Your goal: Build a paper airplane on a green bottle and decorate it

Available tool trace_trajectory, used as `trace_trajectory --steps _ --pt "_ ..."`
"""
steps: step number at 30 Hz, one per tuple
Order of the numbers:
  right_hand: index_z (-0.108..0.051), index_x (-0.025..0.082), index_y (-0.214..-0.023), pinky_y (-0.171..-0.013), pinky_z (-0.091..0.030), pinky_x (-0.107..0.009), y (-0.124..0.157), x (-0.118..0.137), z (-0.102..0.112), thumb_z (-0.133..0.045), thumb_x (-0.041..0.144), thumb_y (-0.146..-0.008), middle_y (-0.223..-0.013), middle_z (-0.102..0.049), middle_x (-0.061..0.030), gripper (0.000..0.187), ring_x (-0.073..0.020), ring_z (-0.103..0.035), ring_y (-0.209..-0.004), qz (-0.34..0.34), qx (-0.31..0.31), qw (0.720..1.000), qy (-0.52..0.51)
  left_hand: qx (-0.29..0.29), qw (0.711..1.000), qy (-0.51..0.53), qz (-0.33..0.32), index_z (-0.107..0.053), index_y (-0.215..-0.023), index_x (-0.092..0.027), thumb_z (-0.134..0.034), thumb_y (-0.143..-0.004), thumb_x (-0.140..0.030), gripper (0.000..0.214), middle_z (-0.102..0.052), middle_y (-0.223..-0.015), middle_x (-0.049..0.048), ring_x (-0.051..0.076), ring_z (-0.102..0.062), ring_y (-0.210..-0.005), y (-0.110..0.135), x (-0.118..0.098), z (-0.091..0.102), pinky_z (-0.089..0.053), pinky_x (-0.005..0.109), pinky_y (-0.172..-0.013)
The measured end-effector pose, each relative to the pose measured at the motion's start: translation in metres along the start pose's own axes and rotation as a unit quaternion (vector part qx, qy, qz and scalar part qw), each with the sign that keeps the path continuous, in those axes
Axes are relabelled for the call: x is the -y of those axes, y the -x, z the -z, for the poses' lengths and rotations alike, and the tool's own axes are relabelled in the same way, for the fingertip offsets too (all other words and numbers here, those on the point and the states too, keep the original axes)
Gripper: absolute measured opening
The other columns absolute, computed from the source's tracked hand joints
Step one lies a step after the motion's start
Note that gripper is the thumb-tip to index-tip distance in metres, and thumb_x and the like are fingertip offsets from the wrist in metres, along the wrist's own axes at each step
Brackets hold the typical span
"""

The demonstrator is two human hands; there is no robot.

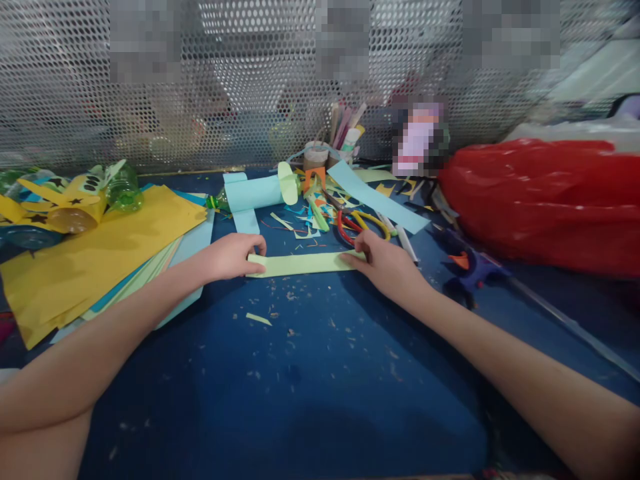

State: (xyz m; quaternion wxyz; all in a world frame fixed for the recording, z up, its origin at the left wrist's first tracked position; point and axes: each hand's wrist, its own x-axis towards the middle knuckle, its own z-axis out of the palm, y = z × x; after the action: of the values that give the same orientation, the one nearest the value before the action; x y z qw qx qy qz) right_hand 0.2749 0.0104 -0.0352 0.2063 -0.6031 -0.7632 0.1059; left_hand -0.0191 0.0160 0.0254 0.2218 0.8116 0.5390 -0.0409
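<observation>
A pale green paper strip (305, 264) stretches between my two hands, low over the blue table. My left hand (233, 257) pinches its left end between thumb and fingers. At the right end, my right hand (385, 263) grips the strip the same way. Just beyond my right hand lie scissors (345, 227) with red and yellow handles, partly covered by the fingers. Behind the strip, a bottle wrapped in light blue paper (256, 195) lies on its side, with a pale green rounded piece at one end.
Yellow paper sheets (115, 247) and other coloured sheets are stacked at left, near decorated bottles (80, 200). Paper scraps (307, 220) and a light blue strip (377, 197) lie behind. On the right are a glue gun (475, 267) and a red plastic bag (540, 200). Perforated metal (260, 87) stands at the back.
</observation>
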Motion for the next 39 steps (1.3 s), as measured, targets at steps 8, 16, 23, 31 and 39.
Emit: trace_trajectory --steps 8,16,23,31,39 --pt "-0.04 0.023 -0.074 -0.053 -0.032 -0.027 -0.001 -0.002 -0.001 -0.056 0.043 -0.086 -0.064 -0.053 0.0007 0.028 -0.0169 -0.049 -0.056 0.033 -0.008 0.999 0.018 -0.009 0.999 -0.043 -0.007 -0.058 -0.103 -0.019 -0.056 -0.082 -0.035 0.027 -0.064 -0.083 0.003 0.018 -0.06 -0.071 0.001 -0.003 -0.001 -0.039 0.026 -0.059" --pt "-0.044 0.022 -0.076 -0.054 -0.033 -0.027 -0.001 -0.004 -0.003 -0.058 0.04 -0.086 -0.077 -0.056 -0.0019 0.025 -0.0166 -0.05 -0.061 0.051 -0.008 0.998 0.037 -0.112 0.977 -0.101 -0.154 -0.046 -0.136 -0.025 -0.05 -0.086 -0.015 0.052 -0.049 -0.136 0.0108 0.028 -0.05 -0.122 0.007 -0.003 -0.016 -0.043 0.042 -0.098" --pt "-0.045 0.022 -0.074 -0.055 -0.033 -0.027 -0.001 -0.004 -0.003 -0.057 0.038 -0.087 -0.08 -0.057 -0.0025 0.024 -0.0146 -0.049 -0.059 0.061 -0.004 0.998 0.027 -0.012 0.95 -0.079 -0.301 -0.026 -0.15 -0.016 -0.027 -0.094 -0.01 0.056 -0.021 -0.159 0.0041 0.014 -0.013 -0.148 0.006 -0.019 -0.047 -0.016 0.035 -0.121" --pt "-0.045 0.021 -0.073 -0.057 -0.035 -0.028 -0.001 -0.006 -0.003 -0.057 0.038 -0.088 -0.08 -0.056 -0.002 0.025 -0.0147 -0.049 -0.061 0.064 0.002 0.998 0.007 0.032 0.973 -0.056 -0.224 -0.015 -0.153 -0.016 -0.018 -0.099 -0.053 0.066 -0.008 -0.16 0.0012 0.018 -0.003 -0.149 0.014 -0.026 -0.053 -0.003 0.035 -0.122" --pt "-0.055 0.021 -0.078 -0.066 -0.043 -0.035 0.001 -0.005 0.0 -0.055 0.042 -0.089 -0.086 -0.056 -0.0076 0.024 -0.0212 -0.053 -0.074 0.117 -0.074 0.987 0.082 -0.012 0.973 -0.09 -0.214 -0.022 -0.152 -0.014 -0.021 -0.098 -0.057 0.069 -0.017 -0.159 0.0044 0.021 -0.011 -0.148 0.018 -0.035 -0.056 -0.01 0.039 -0.121"
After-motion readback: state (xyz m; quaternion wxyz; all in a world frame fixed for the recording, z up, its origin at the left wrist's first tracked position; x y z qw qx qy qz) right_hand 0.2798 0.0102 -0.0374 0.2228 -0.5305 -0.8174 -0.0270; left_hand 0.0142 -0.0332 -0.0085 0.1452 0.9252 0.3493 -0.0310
